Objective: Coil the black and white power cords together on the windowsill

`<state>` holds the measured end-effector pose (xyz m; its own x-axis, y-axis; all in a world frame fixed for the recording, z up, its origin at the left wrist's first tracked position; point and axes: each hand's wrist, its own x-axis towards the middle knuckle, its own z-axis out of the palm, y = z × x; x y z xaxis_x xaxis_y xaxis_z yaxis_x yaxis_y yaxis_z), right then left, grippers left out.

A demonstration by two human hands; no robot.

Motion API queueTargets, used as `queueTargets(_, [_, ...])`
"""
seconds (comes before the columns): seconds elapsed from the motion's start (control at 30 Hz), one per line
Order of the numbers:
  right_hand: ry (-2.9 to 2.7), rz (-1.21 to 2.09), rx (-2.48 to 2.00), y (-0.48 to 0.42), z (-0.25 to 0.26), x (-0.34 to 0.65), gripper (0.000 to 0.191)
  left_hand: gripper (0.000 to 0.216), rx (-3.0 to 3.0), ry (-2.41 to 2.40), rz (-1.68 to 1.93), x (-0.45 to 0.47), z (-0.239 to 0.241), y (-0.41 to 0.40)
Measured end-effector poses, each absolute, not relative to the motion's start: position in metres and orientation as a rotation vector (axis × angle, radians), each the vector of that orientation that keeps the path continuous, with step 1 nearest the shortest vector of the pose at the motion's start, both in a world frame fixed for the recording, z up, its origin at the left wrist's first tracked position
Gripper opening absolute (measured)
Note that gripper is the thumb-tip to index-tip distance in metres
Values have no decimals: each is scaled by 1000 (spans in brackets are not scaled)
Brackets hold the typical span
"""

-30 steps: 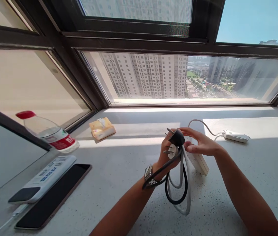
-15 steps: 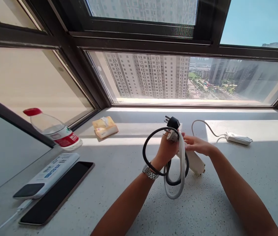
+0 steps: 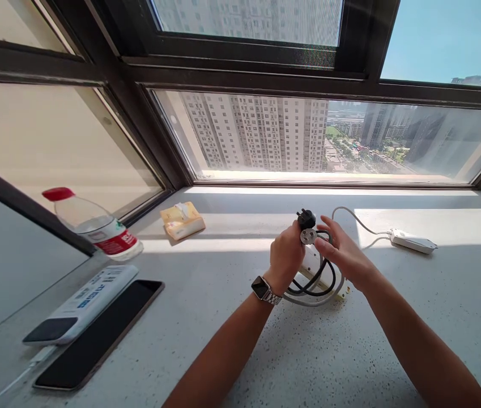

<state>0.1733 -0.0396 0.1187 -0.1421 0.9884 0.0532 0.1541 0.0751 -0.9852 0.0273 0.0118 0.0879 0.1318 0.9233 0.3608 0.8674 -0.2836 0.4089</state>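
Note:
My left hand (image 3: 286,254) is closed around the ends of two coiled cords, a black one (image 3: 313,286) and a white one (image 3: 308,300). A black plug (image 3: 306,218) sticks up above that fist, with a white plug (image 3: 307,236) just under it. My right hand (image 3: 342,255) reaches in from the right, fingers curled at the white plug and the cords. Under the hands a white power strip (image 3: 314,263) lies on the speckled sill (image 3: 350,351), and the cord loops rest on it. A watch (image 3: 264,289) is on my left wrist.
Another white power strip (image 3: 414,242) with its cord lies at the right. A tissue pack (image 3: 182,220) sits at the back, a red-capped water bottle (image 3: 96,226) at the left. A remote (image 3: 81,306) rests on a dark tablet (image 3: 99,334) at the near left.
Both hands have lowered the cord bundle. The loops that hung in the air now lie flat on the power strip, and the right hand has moved up to the plugs.

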Motion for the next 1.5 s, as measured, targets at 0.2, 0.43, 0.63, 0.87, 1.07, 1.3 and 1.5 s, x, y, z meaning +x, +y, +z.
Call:
queueTargets(0.2, [-1505,1134,-1293,-25,112,172,77,25,2236,1696,911,21,84,19])
queueTargets(0.43, [-1628,1450,-1165,-3,101,193,44,6,1837,1224,1074,11,82,32])
queueTargets(0.63, [-1555,1432,-1133,3,95,198,18,22,1665,1003,1088,12,91,28])
queueTargets(0.87, [-1525,1322,-1126,5,91,196,16,29,1620,884,975,11,96,23])
queueTargets(1.07, [-1693,1062,-1129,2,102,207,67,13,1828,1029,1082,19,87,23])
queueTargets(1.3, [-1960,761,-1111,-33,134,204,99,30,2136,1121,874,30,99,-1])
queueTargets(1.5, [-2098,727,-1231,-38,143,218,70,22,2273,1070,720,30,102,-10])
